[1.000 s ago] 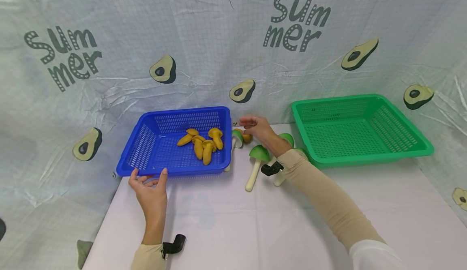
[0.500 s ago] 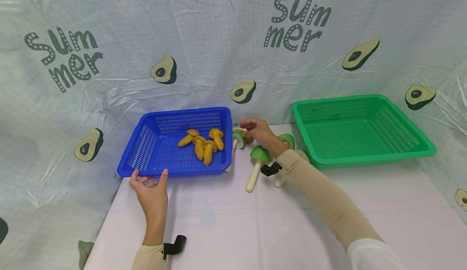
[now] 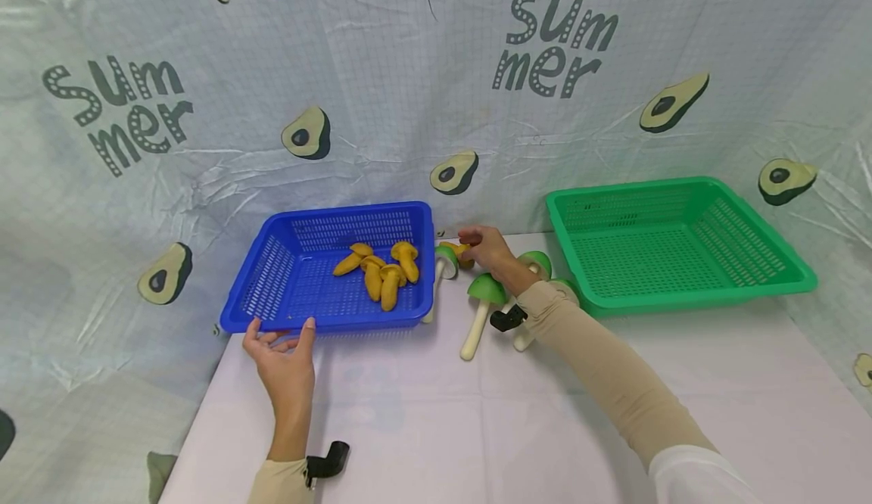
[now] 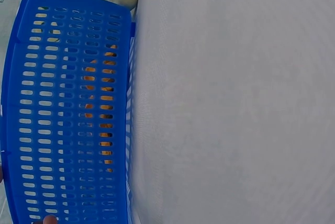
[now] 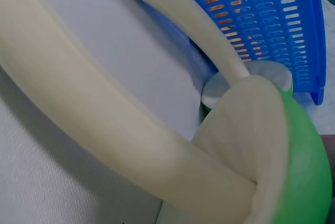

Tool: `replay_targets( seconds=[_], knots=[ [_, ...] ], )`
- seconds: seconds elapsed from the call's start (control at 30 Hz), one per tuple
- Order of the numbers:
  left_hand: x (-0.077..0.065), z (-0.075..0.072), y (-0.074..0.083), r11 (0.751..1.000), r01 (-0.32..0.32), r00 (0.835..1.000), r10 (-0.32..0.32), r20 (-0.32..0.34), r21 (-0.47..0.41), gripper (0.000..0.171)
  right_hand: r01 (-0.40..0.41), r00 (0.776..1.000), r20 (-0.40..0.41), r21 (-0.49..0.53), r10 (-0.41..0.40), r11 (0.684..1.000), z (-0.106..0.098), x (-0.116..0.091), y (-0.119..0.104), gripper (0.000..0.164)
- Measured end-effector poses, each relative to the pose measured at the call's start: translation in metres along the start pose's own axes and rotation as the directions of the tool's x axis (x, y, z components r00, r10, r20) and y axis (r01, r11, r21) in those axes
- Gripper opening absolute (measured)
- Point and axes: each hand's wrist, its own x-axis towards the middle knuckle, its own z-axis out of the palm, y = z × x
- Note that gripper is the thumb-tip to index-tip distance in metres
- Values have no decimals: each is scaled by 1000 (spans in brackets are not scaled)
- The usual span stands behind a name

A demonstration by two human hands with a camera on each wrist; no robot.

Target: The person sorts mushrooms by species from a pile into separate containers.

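Note:
My left hand (image 3: pixel 282 368) grips the front rim of the blue basket (image 3: pixel 368 324) near its left corner. A fingertip (image 4: pixel 49 220) shows against the basket's slotted wall in the left wrist view. Several yellow toy mushrooms (image 3: pixel 389 286) lie inside this basket, mostly on its right side. Just beyond its right end, my right hand (image 3: pixel 489 250) holds another yellow mushroom (image 3: pixel 465 256), partly hidden by the fingers. Close by lies a green-capped mushroom (image 3: pixel 446 263) along the basket's side. More green-capped mushrooms (image 3: pixel 486 289) lie below and under the right wrist; one fills much of the right wrist view.
A green basket (image 3: pixel 681 300) with nothing in it stands at the right. The white-covered table (image 3: pixel 422 428) extends toward the front. Behind both baskets hangs a printed cloth (image 3: pixel 409 88) with avocados and lettering.
My right hand has shifted slightly right, its fingers drawing in at the yellow mushroom. The left hand keeps its place on the blue basket's rim.

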Motion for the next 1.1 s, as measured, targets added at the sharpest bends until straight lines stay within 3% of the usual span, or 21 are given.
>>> replay_targets(
  seconds=[0.3, 0.77, 0.93, 1.1],
  knots=[
    [0, 0, 0, 1000, -9, 1000, 9, -1, -15, 86, 4, 1000, -20, -54, -5, 999, 0, -1, -1, 58],
    [3, -1, -1, 1000, 6, 1000, -6, 16, -24, 87, 18, 997, -76, -26, -20, 1000, -10, 3, 12, 52],
    [3, -1, -1, 1000, 15, 1000, -15, 22, -14, 87, -17, 998, -57, -100, 11, 995, -16, 0, 18, 48],
    [2, -2, 0, 1000, 8, 1000, -8, 24, -11, 88, -2, 1000, -11, -177, 0, 984, -20, -4, 18, 47]
  ],
)
